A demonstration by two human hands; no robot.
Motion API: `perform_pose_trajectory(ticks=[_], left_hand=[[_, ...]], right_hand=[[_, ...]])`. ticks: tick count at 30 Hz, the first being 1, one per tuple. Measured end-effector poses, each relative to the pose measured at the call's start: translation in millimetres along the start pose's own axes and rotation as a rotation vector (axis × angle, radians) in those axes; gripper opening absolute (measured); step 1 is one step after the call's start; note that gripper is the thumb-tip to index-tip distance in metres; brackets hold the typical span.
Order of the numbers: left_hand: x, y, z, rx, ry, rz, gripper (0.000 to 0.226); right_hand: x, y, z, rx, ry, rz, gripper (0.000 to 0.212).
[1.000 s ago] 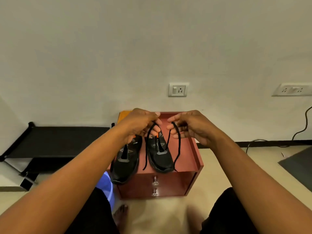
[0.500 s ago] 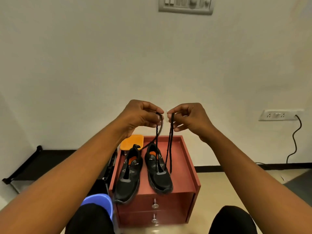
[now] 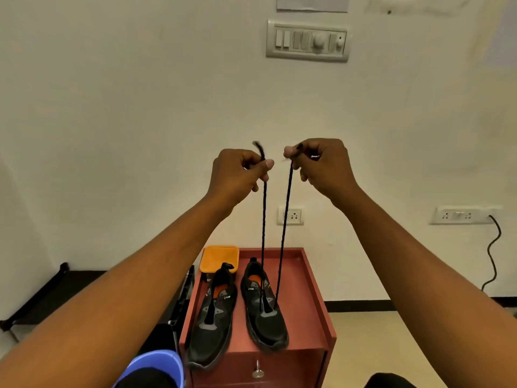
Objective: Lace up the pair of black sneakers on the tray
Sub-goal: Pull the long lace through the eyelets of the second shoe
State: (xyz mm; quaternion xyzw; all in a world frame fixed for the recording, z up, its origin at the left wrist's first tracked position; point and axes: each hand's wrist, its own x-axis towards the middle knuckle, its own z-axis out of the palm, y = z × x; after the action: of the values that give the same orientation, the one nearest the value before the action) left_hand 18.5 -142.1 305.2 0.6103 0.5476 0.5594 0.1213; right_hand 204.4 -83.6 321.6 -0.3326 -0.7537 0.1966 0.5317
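My left hand (image 3: 237, 172) and right hand (image 3: 321, 166) each pinch one end of the black lace (image 3: 263, 233), taut up from the front eyelets of the right-hand sneaker (image 3: 265, 317) on the red tray (image 3: 306, 298). I'd level both ends before crossing, pulling gently.

Soft, even light, fairly bright. Wall (image 3: 112, 107) warm white. Small dark shadow under sneaker (image 3: 265, 326) toe. Wide lens stretches edges, corners. Top end of lace (image 3: 263, 219) slightly blurry.
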Motion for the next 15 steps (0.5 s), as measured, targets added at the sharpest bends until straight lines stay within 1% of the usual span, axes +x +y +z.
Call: perform_pose_trajectory(ticks=[4,11,15], left_hand=[[12.2,8.2,-5.2,0.007,0.035,0.008,0.026],[28.6,23.3,-11.9,0.058,0.069,0.069,0.027],[33.3,32.6,-11.9,0.093,0.035,0.122,0.032]], right_hand=[[16.5,-10.7,-2.3,0.014,0.013,-0.036,0.033],[31.0,-19.5,7.6,0.026,-0.112,0.010,0.057],[41.9,-25.4,12.4,-0.038,-0.117,-0.044,0.058]])
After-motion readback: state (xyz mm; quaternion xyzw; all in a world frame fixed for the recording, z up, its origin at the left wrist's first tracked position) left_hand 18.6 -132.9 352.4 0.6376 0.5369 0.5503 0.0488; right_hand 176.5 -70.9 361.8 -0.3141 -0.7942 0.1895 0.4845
